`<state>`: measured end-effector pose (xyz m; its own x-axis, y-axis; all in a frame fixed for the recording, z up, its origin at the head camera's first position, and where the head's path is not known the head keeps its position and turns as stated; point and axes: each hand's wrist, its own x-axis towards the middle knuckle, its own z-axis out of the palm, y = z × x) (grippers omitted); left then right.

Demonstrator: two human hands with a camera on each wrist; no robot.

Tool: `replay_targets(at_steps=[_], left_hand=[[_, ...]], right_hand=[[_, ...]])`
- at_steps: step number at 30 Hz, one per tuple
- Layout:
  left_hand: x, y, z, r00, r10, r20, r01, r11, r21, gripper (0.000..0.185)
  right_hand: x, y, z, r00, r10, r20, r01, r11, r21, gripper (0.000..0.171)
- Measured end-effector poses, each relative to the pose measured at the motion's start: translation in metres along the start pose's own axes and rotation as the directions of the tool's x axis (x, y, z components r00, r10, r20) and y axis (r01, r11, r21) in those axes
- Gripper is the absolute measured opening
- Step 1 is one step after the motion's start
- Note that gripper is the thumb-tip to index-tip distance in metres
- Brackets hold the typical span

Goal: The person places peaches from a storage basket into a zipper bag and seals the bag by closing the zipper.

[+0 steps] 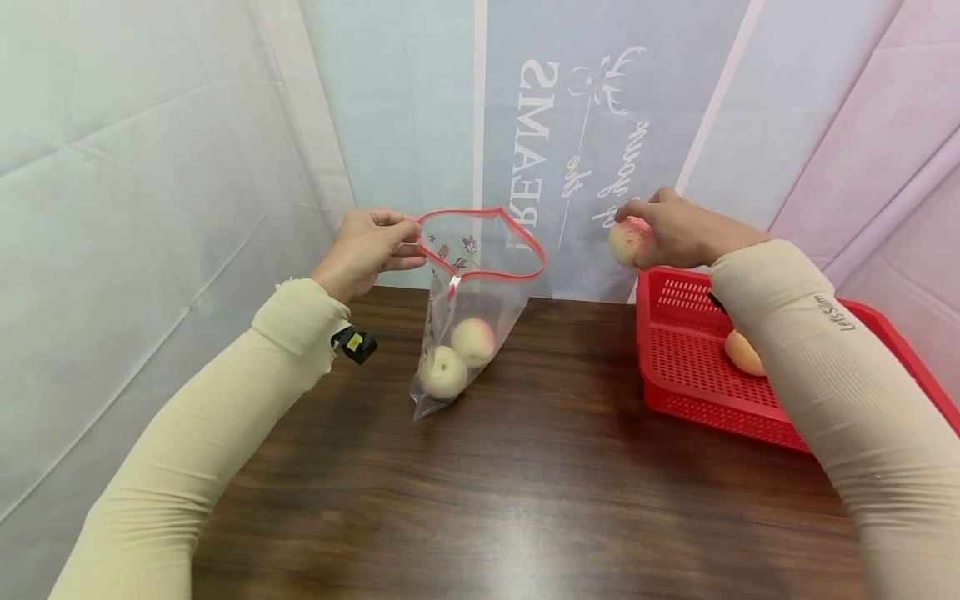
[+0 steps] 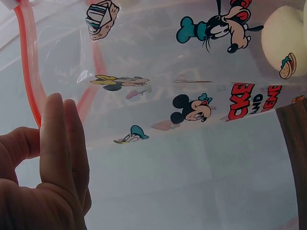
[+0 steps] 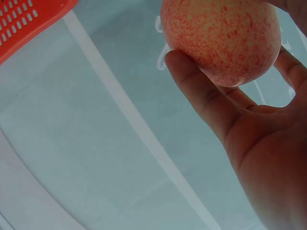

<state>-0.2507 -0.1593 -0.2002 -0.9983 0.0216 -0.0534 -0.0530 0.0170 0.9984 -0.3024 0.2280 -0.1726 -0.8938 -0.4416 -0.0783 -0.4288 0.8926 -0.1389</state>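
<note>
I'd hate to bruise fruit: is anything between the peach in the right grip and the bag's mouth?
Nothing visible: in the head view, only open space lies between the peach in the right grip and the clear bag. The red basket is lower, off that path.

Red-flecked peach [image 1: 627, 244] aloft, clear open bag [image 1: 504, 307], two peaches [image 1: 472, 342] inside

Look at this clear bag [image 1: 491, 307], rimmed in bright red and dotted with multicoloured cartoon figures [image 2: 192, 109], 2 cream peaches [image 1: 472, 342] showing through, 1 blushed pink! And what shades elsewhere: a speckled peach [image 1: 631, 242], cream flecked rosy red, a red latticed basket [image 1: 712, 410], a yellow-orange fruit [image 1: 744, 354], a dark brown wood-grain table [image 1: 420, 492], cream sleeves [image 1: 180, 442] and a pale blue backdrop [image 1: 405, 125] striped and lettered in white
</note>
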Motion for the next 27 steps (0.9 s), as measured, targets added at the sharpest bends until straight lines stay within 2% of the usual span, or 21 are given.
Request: replay_targets(at_steps=[19, 27], left_hand=[[0.0, 0.0, -0.001, 1.0, 0.008, 0.014, -0.008, 1.0, 0.007, 0.033], [0.0, 0.001, -0.001, 0.999, 0.008, 0.032, -0.008, 1.0, 0.02, 0.038]], right_hand=[[-0.001, -0.027, -0.01, 0.997, -0.062, -0.043, 0.062, 0.998, -0.003, 0.068], [-0.001, -0.038, -0.011, 0.999, -0.041, -0.029, 0.041, 0.999, -0.002, 0.071]])
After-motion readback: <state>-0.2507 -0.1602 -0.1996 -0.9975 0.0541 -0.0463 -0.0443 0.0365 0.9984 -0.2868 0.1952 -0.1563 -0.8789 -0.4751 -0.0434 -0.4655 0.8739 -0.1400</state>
